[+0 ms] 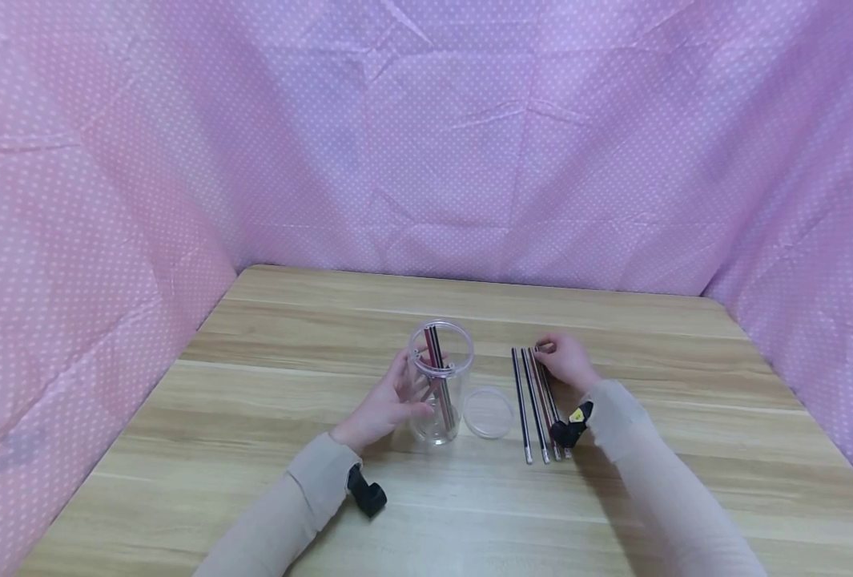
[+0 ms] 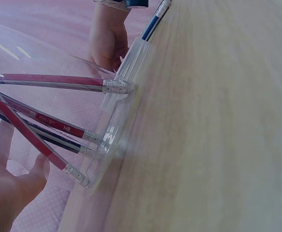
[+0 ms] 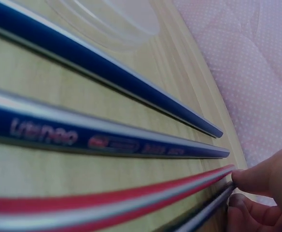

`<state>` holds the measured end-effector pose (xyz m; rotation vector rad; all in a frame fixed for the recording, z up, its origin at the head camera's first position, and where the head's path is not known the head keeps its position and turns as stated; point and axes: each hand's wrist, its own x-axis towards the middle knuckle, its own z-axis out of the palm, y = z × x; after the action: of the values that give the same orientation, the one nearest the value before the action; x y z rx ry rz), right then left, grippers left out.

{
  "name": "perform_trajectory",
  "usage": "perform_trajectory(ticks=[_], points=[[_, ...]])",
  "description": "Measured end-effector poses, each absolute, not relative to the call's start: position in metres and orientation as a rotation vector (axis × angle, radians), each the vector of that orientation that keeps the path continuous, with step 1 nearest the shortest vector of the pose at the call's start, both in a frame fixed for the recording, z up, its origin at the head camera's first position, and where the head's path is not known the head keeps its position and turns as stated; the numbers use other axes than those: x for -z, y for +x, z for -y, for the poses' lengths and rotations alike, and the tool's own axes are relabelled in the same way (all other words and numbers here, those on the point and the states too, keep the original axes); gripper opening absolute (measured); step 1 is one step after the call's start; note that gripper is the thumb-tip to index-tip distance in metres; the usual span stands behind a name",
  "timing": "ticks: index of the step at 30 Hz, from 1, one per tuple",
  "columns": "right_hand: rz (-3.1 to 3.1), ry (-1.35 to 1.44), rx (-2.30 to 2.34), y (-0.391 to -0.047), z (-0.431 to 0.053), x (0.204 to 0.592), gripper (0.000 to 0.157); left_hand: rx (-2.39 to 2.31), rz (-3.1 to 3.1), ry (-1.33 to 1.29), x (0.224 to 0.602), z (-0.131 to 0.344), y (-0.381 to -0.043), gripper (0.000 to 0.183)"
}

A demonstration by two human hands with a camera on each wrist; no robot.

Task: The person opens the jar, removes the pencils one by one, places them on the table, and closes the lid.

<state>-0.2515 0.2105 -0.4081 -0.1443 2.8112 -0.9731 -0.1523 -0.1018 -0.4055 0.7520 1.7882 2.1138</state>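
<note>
A clear plastic jar [image 1: 424,431] stands upright on the table, with several red and dark pencils [image 2: 49,121] leaning inside, their silver-capped ends at the bottom. My left hand [image 1: 384,409] holds the jar from its left side, thumb in front and fingers behind. Right of the jar lies a row of pencils, among them a blue pencil [image 3: 107,138] and a red pencil [image 3: 131,203]. My right hand [image 1: 569,365] is at their far ends; thumb and finger pinch the end of a dark pencil [image 3: 206,212], beside the red one's tip.
Between the jar and the pencil row a round clear lid [image 1: 488,413] lies flat on the wooden table [image 1: 311,320]. Pink dotted cloth [image 1: 433,160] hangs behind the table and along both sides.
</note>
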Motion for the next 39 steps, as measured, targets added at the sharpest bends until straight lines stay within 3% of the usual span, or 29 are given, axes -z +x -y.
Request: perform_trajectory(ticks=[14,25,39], points=[[-2.804,-0.131,0.984,-0.252,-0.214,0.411,0.033,-2.109,-1.791,0.728,0.405,0.1,-0.151,0.082],[-2.713,-0.044,1.227,-0.246,-0.215,0.395,0.046,-2.113,-1.774,0.723,0.404,0.101,-0.151,0.083],[-2.844,-0.298,1.262,-0.233,-0.188,0.378,0.036,-2.142,-1.739,0.788,0.405,0.1,-0.152,0.083]])
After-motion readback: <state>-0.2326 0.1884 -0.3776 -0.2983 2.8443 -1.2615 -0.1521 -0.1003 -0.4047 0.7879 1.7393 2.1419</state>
